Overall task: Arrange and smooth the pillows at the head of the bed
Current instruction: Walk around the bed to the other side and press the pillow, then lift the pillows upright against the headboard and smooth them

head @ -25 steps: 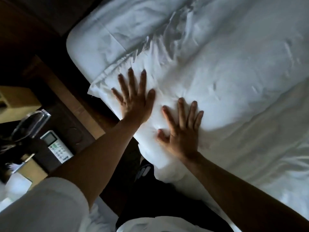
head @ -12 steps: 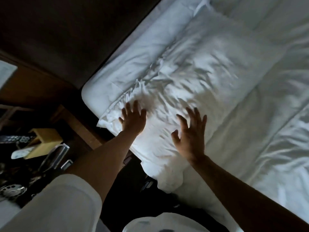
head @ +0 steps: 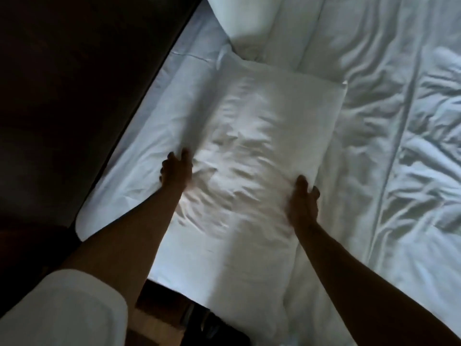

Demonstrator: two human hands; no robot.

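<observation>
A white, creased pillow [head: 262, 126] lies lengthwise on the bed sheet [head: 139, 146] beside the dark headboard [head: 74, 83]. My left hand [head: 175, 171] is at the pillow's left side, fingers curled into the fabric. My right hand [head: 304, 198] is at its right side, thumb on top and fingers wrapped over the edge. Both hands are blurred by motion. A second white pillow [head: 239, 16] sits at the top, just beyond the first one's far end.
The rumpled white duvet [head: 411, 133] covers the right half of the bed. Dark floor and a wooden furniture edge [head: 154, 320] show below the mattress corner. My white sleeve [head: 62, 310] fills the lower left.
Both hands left the pillow's top, where they pressed flat, and spread apart to its two sides. The view swung up the bed; the bedside table is out of sight.
</observation>
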